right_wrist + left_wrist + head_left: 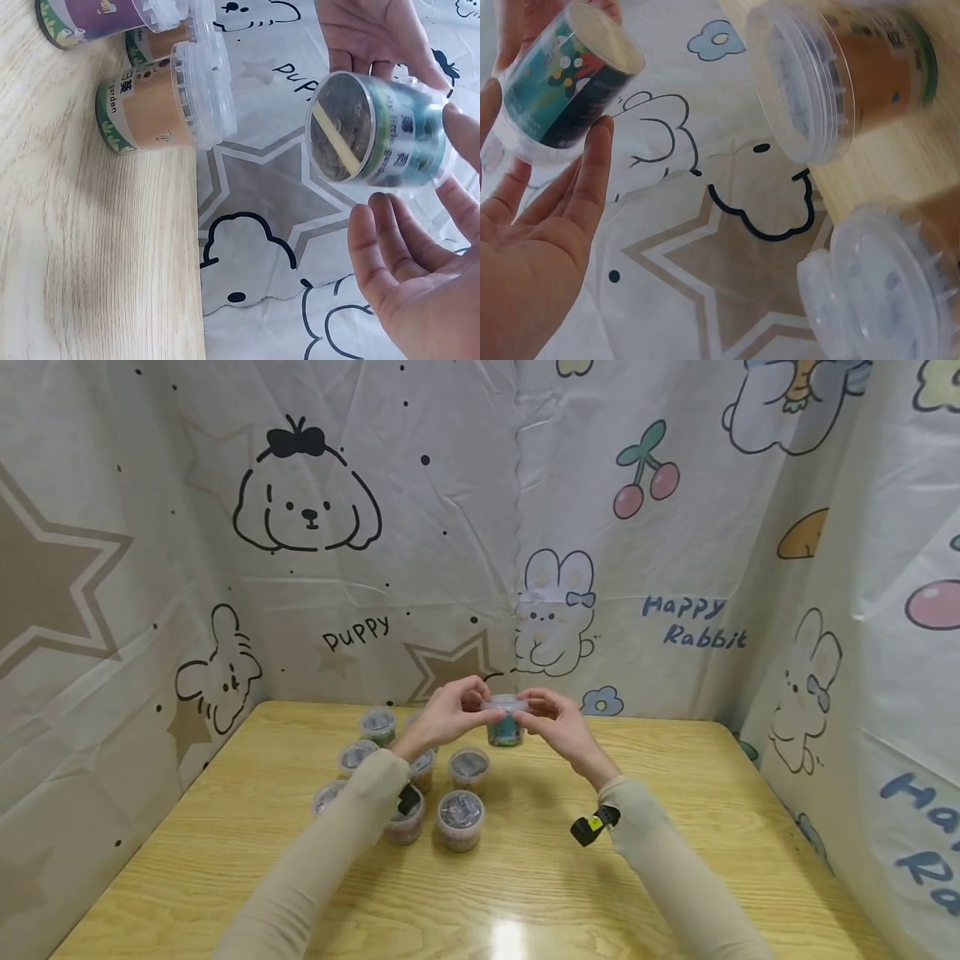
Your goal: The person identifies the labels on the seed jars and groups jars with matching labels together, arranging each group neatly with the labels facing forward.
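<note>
Both hands hold a clear lidded plastic tub with a teal printed label [506,729] up near the far edge of the table. My left hand [453,712] pinches the lid rim on its left side, thumb in front and fingers behind. On the opposite side my right hand [557,725] grips the same rim. In the left wrist view the teal tub [570,86] appears tilted above the left hand [544,255]. Dark contents and a pale strip show through the base of the tub [349,127] in the right wrist view, beside the right hand [420,281].
Several similar lidded tubs stand left of centre on the wooden table [637,877], including a front tub [461,818] and one behind it [470,766]. My left forearm partly covers others. A printed cloth [450,510] hangs around the back and sides.
</note>
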Demonstrator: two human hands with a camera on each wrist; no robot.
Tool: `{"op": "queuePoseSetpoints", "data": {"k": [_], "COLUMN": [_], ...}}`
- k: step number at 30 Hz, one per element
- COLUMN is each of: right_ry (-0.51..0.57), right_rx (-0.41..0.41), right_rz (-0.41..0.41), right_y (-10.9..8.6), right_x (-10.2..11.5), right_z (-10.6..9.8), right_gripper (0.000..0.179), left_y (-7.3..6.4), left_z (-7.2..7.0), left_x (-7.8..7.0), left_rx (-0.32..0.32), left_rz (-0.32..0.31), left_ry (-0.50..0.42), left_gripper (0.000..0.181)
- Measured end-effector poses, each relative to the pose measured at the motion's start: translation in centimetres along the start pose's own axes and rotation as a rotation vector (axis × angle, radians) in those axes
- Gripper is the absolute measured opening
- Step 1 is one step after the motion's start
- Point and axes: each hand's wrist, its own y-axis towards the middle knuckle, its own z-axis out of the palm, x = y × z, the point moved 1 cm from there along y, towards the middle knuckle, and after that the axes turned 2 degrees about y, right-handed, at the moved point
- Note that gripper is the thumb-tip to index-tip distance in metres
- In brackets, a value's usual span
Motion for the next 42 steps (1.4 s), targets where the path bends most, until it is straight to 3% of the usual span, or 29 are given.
{"op": "queuePoseSetpoints", "data": {"k": [7, 11, 14, 26, 31, 37, 42], "right_ry": [0.028, 0.054, 0.056, -0.039, -0.062, -0.077, -0.071], "right_rx": [0.095, 0.144, 0.134, -0.014, -0.035, -0.046, -0.006], "right_rz": [0.023, 0.035, 0.041, -0.007, -0.004, 0.014, 0.002], "right_y": [0.2, 0.1, 0.1, 0.1, 0.4, 0.3, -0.2], "right_x": [0.2, 0.1, 0.0, 0.2, 0.6, 0.7, 1.5], "right_z": [-0.4, -0.7, -0.8, 0.6, 0.8, 0.8, 0.6], "right_gripper": [0.038, 0.041, 0.04, 0.028, 0.029, 0.033, 0.033], "left_y": [0.0, 0.1, 0.3, -0.1, 0.0, -0.2, -0.3], "left_z": [-0.8, -0.8, -0.8, -0.8, -0.9, -0.7, -0.4], "left_x": [0.6, 0.7, 0.5, -0.1, -0.3, -0.3, -0.2], "left_rx": [0.066, 0.113, 0.119, 0.029, -0.021, -0.034, -0.038], "left_rz": [0.008, 0.007, 0.01, 0.02, 0.018, 0.006, 0.031], "left_ry": [-0.154, -0.196, -0.193, -0.112, -0.063, 0.005, -0.013], "left_gripper": [0.026, 0.024, 0.024, 0.028, 0.03, 0.033, 0.033]}}
